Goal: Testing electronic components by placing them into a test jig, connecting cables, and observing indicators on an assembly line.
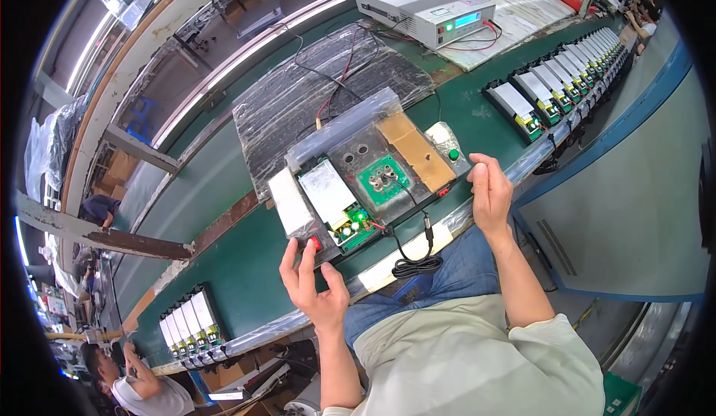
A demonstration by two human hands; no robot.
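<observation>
A dark test fixture (339, 155) lies on the green bench in front of me. At its left end sits a power supply board (332, 196) with a white cover, a green lit lamp and a coiled black cable (418, 267) hanging over the front edge. My left hand (319, 289) has its fingers apart, the fingertips at the fixture's front left corner beside a red rocker switch (316, 243). My right hand (492, 196) is loosely bent and holds nothing, just off the fixture's right end, near a green round button (453, 154) and a second red switch (444, 191).
A white bench instrument (425, 6) with a lit blue display stands at the back, wired to the fixture. Several power supply boards line the bench at the right (559, 77), more at the left (190, 319). A person (138, 379) sits at the lower left.
</observation>
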